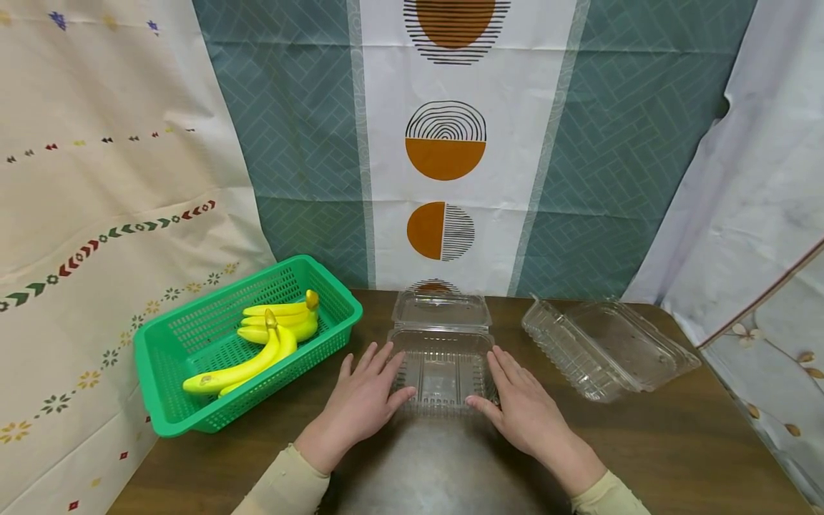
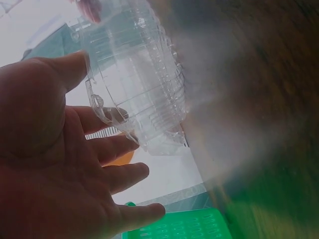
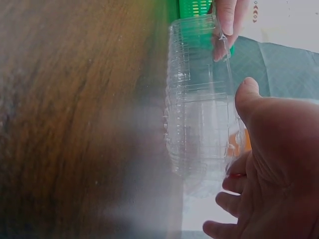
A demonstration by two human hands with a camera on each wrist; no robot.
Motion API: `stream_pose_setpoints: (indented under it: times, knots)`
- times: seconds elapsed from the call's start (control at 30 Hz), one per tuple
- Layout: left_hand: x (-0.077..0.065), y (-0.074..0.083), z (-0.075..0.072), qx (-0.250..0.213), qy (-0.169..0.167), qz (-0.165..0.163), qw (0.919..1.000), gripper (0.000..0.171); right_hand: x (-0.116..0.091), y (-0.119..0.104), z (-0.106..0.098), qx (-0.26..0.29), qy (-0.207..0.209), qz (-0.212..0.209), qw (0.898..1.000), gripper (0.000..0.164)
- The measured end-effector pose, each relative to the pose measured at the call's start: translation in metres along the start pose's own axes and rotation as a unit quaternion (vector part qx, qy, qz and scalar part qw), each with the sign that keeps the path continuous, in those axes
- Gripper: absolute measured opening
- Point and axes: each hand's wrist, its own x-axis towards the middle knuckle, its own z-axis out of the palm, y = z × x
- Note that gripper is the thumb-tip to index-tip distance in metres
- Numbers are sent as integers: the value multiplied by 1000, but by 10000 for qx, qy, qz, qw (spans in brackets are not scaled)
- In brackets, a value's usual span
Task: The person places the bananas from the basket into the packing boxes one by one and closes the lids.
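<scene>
Between the two hands a clear plastic clamshell container [image 1: 440,379] stands on the table, its lid [image 1: 440,311] folded back toward the wall. The left hand [image 1: 362,400] touches its left rim with fingers spread and fairly straight; in the left wrist view the thumb and fingertips meet the clear rim [image 2: 99,102]. At the opposite side, the right hand [image 1: 524,406] has its fingers extended along the rim, thumb over the front corner. The right wrist view shows the container's ribbed side wall [image 3: 199,109] beside that hand. Nothing is visible inside the container.
A green plastic basket [image 1: 151,386] on the left holds yellow bananas [image 1: 244,368] in bunches. Another clear clamshell [image 1: 579,357] lies with its lid spread at the right. The wooden table [image 1: 438,465] ends at a patterned cloth wall [image 1: 444,172].
</scene>
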Motion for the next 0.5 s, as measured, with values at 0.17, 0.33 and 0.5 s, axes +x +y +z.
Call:
stream_pose_setpoints:
  times: [0.17,0.33,0.5]
  knots:
    - [0,-1,0,25,15,20,10000,73,1,2,1,175,-31,42,9998,99]
    - [-1,-2,-1,64,-8,38,10000,73,1,5,2,255,-73,13,9996,101]
    - [-1,-2,-2,68,-47,19,10000,73,1,6,2,324,-101,0,9994,103]
